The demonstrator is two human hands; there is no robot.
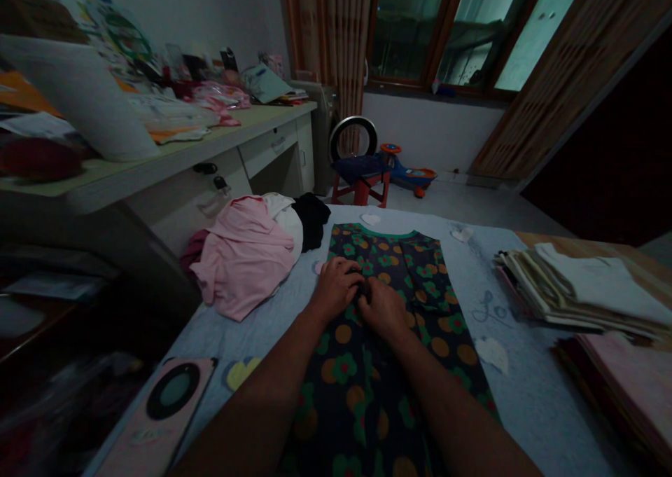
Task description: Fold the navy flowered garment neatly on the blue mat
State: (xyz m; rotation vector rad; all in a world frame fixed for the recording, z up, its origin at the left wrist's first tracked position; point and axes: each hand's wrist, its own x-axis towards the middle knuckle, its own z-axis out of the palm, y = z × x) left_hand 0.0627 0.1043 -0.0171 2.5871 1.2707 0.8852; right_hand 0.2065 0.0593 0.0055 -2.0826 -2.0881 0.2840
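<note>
A dark navy floral garment (362,365) with orange and green flowers and a green collar lies flat and face up on the bed, its neck pointing away from me. My left hand (333,289) and my right hand (382,309) meet at its centre front, fingertips together and pinching the cloth. Whatever lies under my fingertips is hidden, and I cannot tell if it is a button or only fabric. The lower part of the garment runs beneath my forearms.
The bed's pale blue sheet (540,400) holds a crumpled pink garment (241,260) and dark and white clothes to the left. A stack of folded clothes (582,288) stands on the right. A cluttered desk (157,162) runs along the left, with a red stool and ride-on toy beyond.
</note>
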